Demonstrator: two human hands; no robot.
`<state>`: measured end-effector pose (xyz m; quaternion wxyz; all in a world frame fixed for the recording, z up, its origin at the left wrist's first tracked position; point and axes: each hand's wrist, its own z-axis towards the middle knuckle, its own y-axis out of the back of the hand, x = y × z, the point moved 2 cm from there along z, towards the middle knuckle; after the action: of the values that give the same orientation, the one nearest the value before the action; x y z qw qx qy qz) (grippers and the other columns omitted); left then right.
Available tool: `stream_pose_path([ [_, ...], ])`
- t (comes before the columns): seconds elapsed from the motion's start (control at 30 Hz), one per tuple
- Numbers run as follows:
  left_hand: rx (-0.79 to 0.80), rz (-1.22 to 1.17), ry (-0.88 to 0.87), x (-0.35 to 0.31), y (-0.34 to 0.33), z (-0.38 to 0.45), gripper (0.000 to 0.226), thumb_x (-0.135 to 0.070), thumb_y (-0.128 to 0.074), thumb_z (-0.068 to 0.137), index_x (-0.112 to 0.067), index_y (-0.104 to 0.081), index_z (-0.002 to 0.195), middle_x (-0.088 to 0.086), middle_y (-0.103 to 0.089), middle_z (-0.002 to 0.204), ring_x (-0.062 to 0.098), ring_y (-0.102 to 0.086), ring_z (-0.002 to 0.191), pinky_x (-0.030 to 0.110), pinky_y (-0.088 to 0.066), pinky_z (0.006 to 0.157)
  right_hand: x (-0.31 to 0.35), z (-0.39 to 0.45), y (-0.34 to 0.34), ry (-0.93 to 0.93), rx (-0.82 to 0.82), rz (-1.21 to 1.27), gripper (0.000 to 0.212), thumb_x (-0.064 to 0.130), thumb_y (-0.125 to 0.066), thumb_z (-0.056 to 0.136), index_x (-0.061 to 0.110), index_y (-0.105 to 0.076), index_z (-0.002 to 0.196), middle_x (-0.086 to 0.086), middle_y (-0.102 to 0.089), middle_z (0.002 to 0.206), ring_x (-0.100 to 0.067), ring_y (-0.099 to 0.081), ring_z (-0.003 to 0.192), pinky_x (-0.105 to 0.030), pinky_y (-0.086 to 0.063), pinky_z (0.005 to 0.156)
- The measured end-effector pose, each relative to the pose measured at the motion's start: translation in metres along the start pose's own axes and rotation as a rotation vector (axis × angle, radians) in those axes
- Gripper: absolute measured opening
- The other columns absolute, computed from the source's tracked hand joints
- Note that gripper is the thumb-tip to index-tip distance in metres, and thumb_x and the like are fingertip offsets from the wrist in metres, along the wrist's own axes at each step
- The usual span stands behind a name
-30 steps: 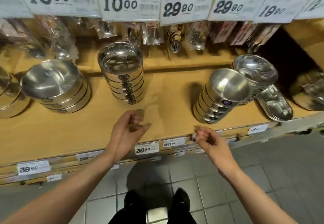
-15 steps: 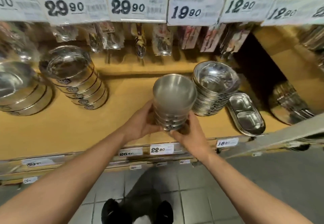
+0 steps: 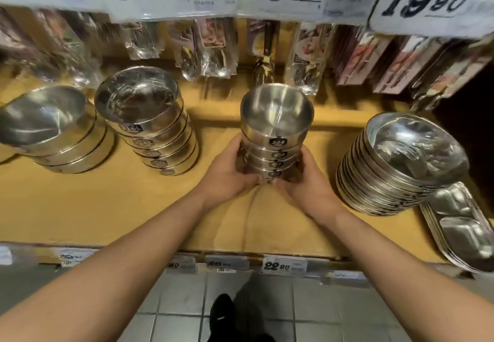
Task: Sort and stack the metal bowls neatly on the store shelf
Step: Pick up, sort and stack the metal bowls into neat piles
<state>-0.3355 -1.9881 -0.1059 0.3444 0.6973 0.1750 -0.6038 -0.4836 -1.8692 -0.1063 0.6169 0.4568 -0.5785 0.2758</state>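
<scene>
Wooden shelf (image 3: 80, 208) carries three settled piles: wide bowls (image 3: 53, 133) far left, labelled bowl stack (image 3: 149, 127) beside them, shallow dish stack (image 3: 401, 165) right. Small bowl stack (image 3: 275, 133) sits mid-shelf, apparently being positioned, so sorting looks mostly done. Left hand (image 3: 227, 173) and right hand (image 3: 307, 181) cup its base, fingers curled round it.

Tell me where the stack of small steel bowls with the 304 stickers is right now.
In the head view the stack of small bowls sits mid-shelf, gripped low between the left hand and right hand, with the wider bowl stack to its left and the plate stack to its right.
</scene>
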Motion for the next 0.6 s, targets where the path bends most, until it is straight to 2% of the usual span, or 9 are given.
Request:
stream_pose_path([
  [0.03, -0.006, 0.005, -0.007, -0.001, 0.001, 0.004, 0.075, -0.015, -0.088, 0.07, -0.031, -0.053, 0.134, -0.018, -0.066, 0.122, 0.003, -0.06, 0.119, 0.042, -0.053, 0.103, 0.001, 0.005, -0.001, -0.007, -0.001, -0.001, 0.087, 0.037, -0.084, 0.058, 0.028, -0.046, 0.135, 0.006, -0.067, 0.128, -0.01, -0.065, 0.118, -0.036, -0.052, 0.104],
  [0.1, -0.009, 0.008, -0.024, -0.002, 0.004, 0.01, 0.078, -0.027, -0.091, 0.067, -0.034, -0.052, 0.135, -0.023, -0.065, 0.122, 0.002, -0.06, 0.119, 0.042, -0.053, 0.103, 0.0, 0.013, -0.002, -0.021, 0.005, 0.012, 0.086, 0.033, -0.084, 0.059, 0.027, -0.047, 0.136, 0.006, -0.068, 0.126, -0.01, -0.065, 0.118, -0.034, -0.052, 0.103],
  [0.27, 0.008, 0.016, -0.087, 0.001, 0.009, 0.016, 0.08, -0.022, -0.09, 0.073, -0.028, -0.048, 0.141, -0.024, -0.062, 0.128, 0.001, -0.058, 0.122, 0.039, -0.053, 0.103, -0.007, 0.019, -0.001, -0.034, 0.007, 0.03, 0.071, -0.001, -0.081, 0.078, 0.021, -0.047, 0.136, 0.006, -0.068, 0.124, -0.005, -0.066, 0.113, -0.02, -0.053, 0.092],
  [0.37, 0.025, 0.003, -0.113, 0.006, 0.008, 0.014, 0.077, -0.024, -0.087, 0.077, -0.036, -0.046, 0.141, -0.02, -0.061, 0.131, 0.004, -0.059, 0.123, 0.028, -0.055, 0.097, -0.007, 0.015, -0.004, -0.017, -0.015, 0.034, 0.07, 0.0, -0.081, 0.079, 0.027, -0.048, 0.135, 0.008, -0.067, 0.126, -0.002, -0.064, 0.116, -0.022, -0.053, 0.098],
  [0.47, 0.034, -0.01, -0.082, 0.006, 0.005, 0.011, 0.076, -0.029, -0.088, 0.076, -0.046, -0.047, 0.137, -0.019, -0.062, 0.131, 0.004, -0.058, 0.124, 0.03, -0.055, 0.098, -0.006, 0.009, -0.003, 0.004, -0.021, 0.042, 0.072, 0.004, -0.083, 0.078, 0.028, -0.048, 0.136, 0.008, -0.066, 0.127, -0.005, -0.062, 0.12, -0.025, -0.052, 0.102],
  [0.6, 0.055, 0.038, -0.03, 0.003, 0.005, 0.01, 0.083, -0.03, -0.089, 0.071, -0.041, -0.046, 0.141, -0.024, -0.062, 0.13, 0.0, -0.056, 0.124, 0.029, -0.055, 0.097, -0.006, 0.003, 0.003, -0.02, 0.004, 0.004, 0.069, 0.006, -0.081, 0.081, 0.028, -0.046, 0.137, 0.009, -0.064, 0.129, -0.005, -0.059, 0.122, -0.028, -0.05, 0.103],
])
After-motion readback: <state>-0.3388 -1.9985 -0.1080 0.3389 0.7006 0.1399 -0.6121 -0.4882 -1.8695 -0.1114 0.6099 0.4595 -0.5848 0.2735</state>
